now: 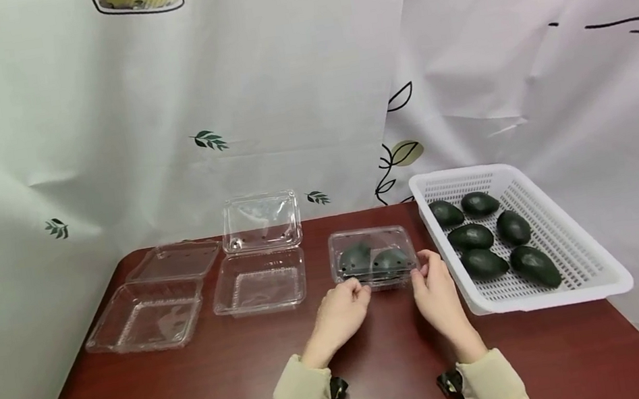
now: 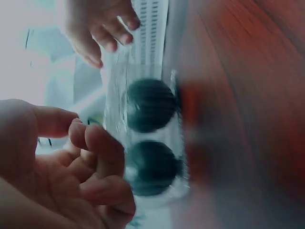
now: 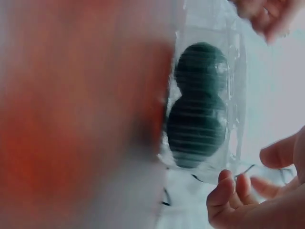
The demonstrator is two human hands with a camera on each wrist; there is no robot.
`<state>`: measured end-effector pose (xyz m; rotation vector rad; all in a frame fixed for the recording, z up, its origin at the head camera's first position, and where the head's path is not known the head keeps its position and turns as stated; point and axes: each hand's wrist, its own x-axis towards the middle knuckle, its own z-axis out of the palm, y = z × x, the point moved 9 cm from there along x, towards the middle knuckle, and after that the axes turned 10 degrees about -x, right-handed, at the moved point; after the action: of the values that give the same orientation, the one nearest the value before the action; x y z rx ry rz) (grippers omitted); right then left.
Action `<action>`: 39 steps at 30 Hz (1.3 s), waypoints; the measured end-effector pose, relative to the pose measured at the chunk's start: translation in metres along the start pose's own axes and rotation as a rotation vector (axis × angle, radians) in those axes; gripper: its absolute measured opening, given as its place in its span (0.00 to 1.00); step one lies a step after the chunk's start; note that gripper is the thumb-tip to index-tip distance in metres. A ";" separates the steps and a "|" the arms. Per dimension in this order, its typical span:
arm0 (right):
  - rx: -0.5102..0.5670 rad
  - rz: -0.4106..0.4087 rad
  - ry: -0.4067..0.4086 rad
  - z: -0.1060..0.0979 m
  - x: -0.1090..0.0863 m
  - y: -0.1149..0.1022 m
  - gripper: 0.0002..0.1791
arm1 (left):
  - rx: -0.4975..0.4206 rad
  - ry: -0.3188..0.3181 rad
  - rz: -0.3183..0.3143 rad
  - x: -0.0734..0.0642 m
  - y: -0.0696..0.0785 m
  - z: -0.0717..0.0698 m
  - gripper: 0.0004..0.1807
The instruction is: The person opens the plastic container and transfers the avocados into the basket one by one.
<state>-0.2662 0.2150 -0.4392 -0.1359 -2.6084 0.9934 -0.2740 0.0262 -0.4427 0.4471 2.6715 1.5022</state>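
Observation:
A clear plastic clamshell box (image 1: 369, 237) with its lid down stands in front of me, with two dark green avocados (image 1: 391, 262) showing through it. At its front left corner is my left hand (image 1: 338, 316); in the left wrist view the fingers are loosely bent and the thumb tip is close to them, with nothing seen between. My right hand (image 1: 438, 295) is by the front right corner, thumb apart from the bent fingers. In the right wrist view the fingertips (image 3: 224, 188) are beside the box's end; whether they touch it I cannot tell.
Two clear clamshell boxes with raised lids, one in the middle (image 1: 263, 308) and one at far left (image 1: 131, 345), stand on the dark red table (image 1: 248, 387). On the right, a white perforated basket (image 1: 606, 278) holds several avocados (image 1: 535, 266). A white printed sheet hangs behind.

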 end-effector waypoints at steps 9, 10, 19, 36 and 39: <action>0.561 0.320 -0.149 0.029 -0.005 0.033 0.14 | 0.526 0.073 0.442 0.023 0.063 0.029 0.05; 0.628 0.327 -0.158 0.031 -0.006 0.034 0.13 | 0.584 0.077 0.481 0.025 0.067 0.033 0.04; 0.869 0.342 -0.246 0.047 -0.008 0.038 0.06 | 0.915 -0.009 0.654 0.040 0.083 0.070 0.04; 0.975 0.362 -0.200 0.048 -0.009 0.044 0.14 | 1.123 -0.057 0.705 0.037 0.094 0.102 0.11; 0.943 0.339 -0.165 0.044 -0.013 0.048 0.16 | 1.172 -0.035 0.716 0.033 0.097 0.111 0.03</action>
<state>-0.2712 0.2208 -0.5045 -0.2617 -1.9916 2.3029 -0.2641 0.1747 -0.4163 1.5143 3.2055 -0.3146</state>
